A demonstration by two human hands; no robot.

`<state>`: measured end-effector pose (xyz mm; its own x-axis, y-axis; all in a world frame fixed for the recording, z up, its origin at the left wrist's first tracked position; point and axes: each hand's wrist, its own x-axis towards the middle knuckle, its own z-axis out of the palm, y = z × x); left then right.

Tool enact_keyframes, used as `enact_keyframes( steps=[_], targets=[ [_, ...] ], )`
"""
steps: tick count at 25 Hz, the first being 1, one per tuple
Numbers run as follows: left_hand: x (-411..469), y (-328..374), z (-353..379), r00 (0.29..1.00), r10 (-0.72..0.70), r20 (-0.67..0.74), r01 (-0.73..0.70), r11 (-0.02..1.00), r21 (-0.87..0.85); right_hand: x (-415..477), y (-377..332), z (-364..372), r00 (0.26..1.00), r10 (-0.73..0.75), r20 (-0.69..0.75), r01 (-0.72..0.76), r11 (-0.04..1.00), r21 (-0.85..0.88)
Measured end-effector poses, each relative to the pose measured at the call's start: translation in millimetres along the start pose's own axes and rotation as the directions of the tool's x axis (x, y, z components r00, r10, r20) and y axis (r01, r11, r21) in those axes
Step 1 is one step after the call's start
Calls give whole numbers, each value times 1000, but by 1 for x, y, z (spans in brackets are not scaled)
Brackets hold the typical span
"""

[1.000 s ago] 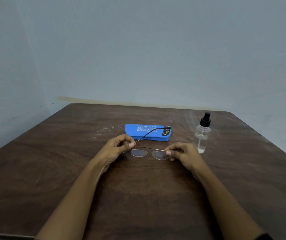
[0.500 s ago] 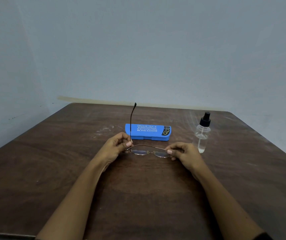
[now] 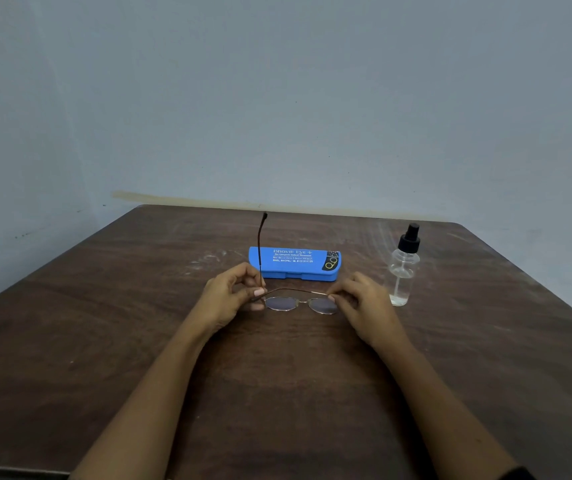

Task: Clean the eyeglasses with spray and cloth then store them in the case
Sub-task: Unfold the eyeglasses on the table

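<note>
Eyeglasses (image 3: 300,303) are hovering just over the middle of the dark wooden table (image 3: 139,341), with the front frame running from nine to three o'clock between the two hands. The left hand (image 3: 229,299) is pinching the frame's nine o'clock end between thumb and curled fingers, and the right hand (image 3: 364,303) is pinching the three o'clock end in the same way, so both grips are closing on the glasses. One temple (image 3: 260,244) is standing out toward twelve o'clock from the left-hand hinge, while the other temple (image 3: 298,290) is lying folded along the top of the lenses, its hinge under the right fingertips.

A closed blue case (image 3: 295,263) is sitting just beyond the glasses at twelve o'clock. A clear spray bottle (image 3: 404,268) with a black nozzle is standing upright at about two o'clock, near the right hand and well apart from the left. No cloth is showing.

Cleaning seems barely begun. The folded temple is probably due to swing open from the right-hand side, and the right hand is the nearer one for reaching the bottle.
</note>
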<state>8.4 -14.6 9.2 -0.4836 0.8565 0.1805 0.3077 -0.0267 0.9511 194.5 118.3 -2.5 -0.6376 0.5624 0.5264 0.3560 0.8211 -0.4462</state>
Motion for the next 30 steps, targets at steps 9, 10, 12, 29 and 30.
enact_keyframes(
  steps=[9,10,12,29,30],
  targets=[
    [-3,6,1,999,8,-37,-8,1000,16,-1,-4,2,998,-37,-59,36,999,-24],
    [-3,6,1,999,12,-39,-11,1000,18,-1,-4,2,998,-20,-66,20,1000,7],
    [-3,7,1,999,8,-36,-7,999,33,-2,-4,2,997,11,-77,-7,998,58],
    [-6,1,4,993,94,-75,-73,966,247,-4,0,0,959,280,-31,-246,887,391],
    [-7,1,3,991,104,-78,-80,961,266,-4,1,1,959,283,-25,-250,882,400]
  ],
)
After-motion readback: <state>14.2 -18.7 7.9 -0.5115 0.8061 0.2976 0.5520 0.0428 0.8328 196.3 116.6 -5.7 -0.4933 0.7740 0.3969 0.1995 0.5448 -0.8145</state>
